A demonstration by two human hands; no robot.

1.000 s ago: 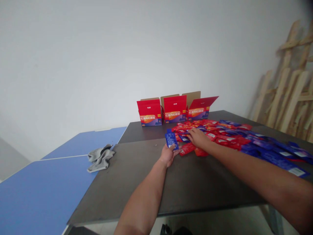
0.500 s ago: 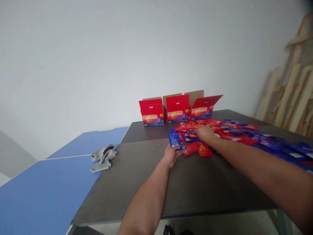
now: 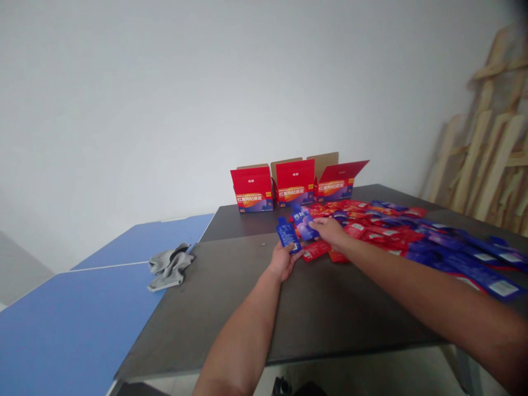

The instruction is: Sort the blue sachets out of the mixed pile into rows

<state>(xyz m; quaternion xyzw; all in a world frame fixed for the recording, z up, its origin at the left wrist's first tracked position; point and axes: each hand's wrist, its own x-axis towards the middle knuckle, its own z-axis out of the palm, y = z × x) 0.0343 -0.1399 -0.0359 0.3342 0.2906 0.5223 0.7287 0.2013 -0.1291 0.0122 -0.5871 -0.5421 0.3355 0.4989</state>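
Observation:
My left hand [image 3: 282, 260] is closed on a blue pouch [image 3: 289, 234], its printed side toward me and its narrow spout end up. Close beside it on the right, my right hand [image 3: 329, 231] pinches a second blue pouch [image 3: 304, 224] with large white characters. The two pouches nearly meet; whether they touch I cannot tell. Below and behind the hands, red pouches [image 3: 317, 250] lie at the near edge of a spread heap of red and blue pouches [image 3: 371, 234] on the dark table. My right forearm covers part of that heap.
Three red cartons with raised flaps stand in a row at the back: a left carton [image 3: 252, 190], a middle carton [image 3: 294, 184] and a right carton [image 3: 336, 187]. A grey cloth [image 3: 170, 268] lies across the dark table's left edge, beside a blue table [image 3: 103, 297]. Wooden slats [image 3: 474, 159] lean at right.
My right hand has come out of the heap, moving left with a blue pouch in its fingers, up to the left hand. The left hand keeps its pouch. The view has shifted slightly.

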